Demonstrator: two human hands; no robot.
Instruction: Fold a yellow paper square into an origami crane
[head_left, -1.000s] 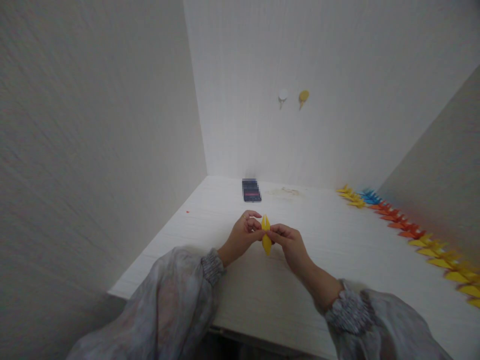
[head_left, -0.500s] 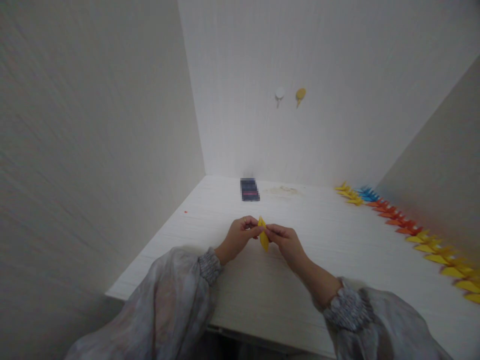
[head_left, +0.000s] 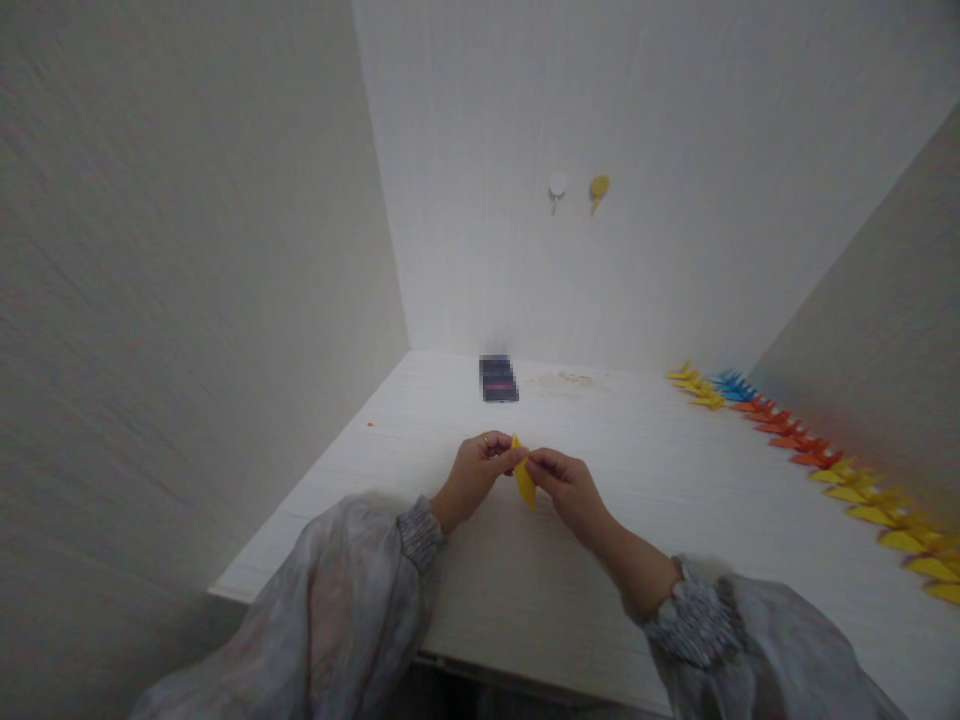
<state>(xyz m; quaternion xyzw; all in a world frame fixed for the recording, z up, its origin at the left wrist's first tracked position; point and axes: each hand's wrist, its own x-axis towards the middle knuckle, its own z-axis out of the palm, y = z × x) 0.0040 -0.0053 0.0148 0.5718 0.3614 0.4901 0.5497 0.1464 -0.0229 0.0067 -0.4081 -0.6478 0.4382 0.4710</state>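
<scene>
A small piece of folded yellow paper is held upright between both hands, above the middle of the white table. My left hand pinches it from the left, thumb on the near face and a ring on one finger. From the right, my right hand grips its edge between thumb and forefinger. The fingertips of both hands nearly meet and cover part of the paper. Its lower end hangs free as a narrow, pointed shape.
A row of folded paper cranes, yellow, red-orange and blue, runs along the table's right side. A dark pixelated flat object lies by the back wall. An orange scrap is at left. Two hooks hang on the wall.
The yellow paper has tilted slightly, its top end leaning a bit further left. Both hands have shifted slightly left and keep their pinch on it.
</scene>
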